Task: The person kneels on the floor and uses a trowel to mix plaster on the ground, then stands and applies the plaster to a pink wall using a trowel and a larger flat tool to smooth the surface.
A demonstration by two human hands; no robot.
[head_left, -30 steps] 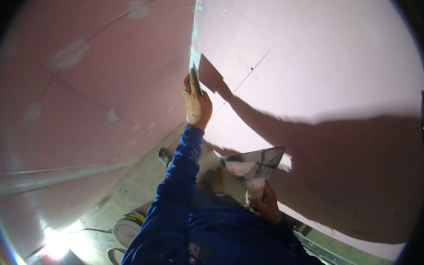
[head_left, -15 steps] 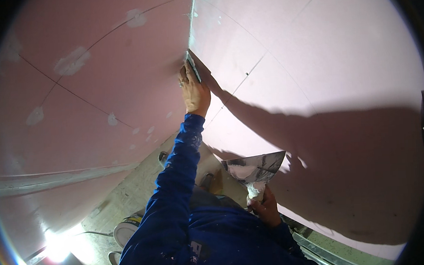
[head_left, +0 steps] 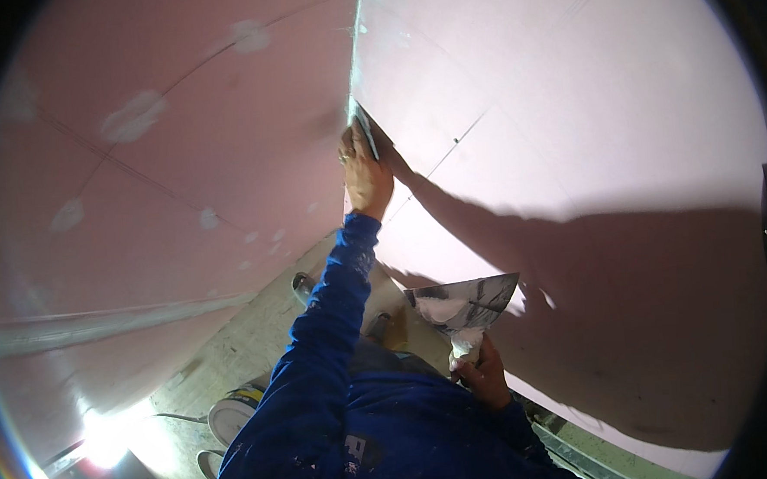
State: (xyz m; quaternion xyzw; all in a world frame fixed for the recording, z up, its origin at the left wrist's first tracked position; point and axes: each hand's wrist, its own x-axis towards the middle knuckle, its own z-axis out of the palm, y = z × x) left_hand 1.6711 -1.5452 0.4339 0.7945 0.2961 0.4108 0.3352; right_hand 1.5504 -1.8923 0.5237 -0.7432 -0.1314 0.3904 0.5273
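My left hand (head_left: 368,178) reaches up and forward, closed around a putty knife (head_left: 367,134). Only part of its flat blade shows beyond my fingers, lying along the inside corner (head_left: 355,72) where two pink drywall panels meet. White compound coats the corner joint above the blade. Low and to the right, my right hand (head_left: 484,375) grips the handle of a wide taping knife (head_left: 495,296). A heap of white joint compound (head_left: 444,310) sits on that broad blade, with more smeared down by the handle. My arm hides the lower part of the corner.
White filler patches (head_left: 134,116) dot the left wall (head_left: 258,168). A bucket (head_left: 230,418) stands on the floor (head_left: 191,375) at lower left, near a cable and a glaring work lamp (head_left: 105,440). My shadow covers much of the right wall (head_left: 621,140). Metal profiles (head_left: 568,460) lie at lower right.
The view has shifted slightly, so the walls sit a little lower and to the right. My left hand appears a bit lower with the putty knife still in the corner; my right hand's hold is unchanged.
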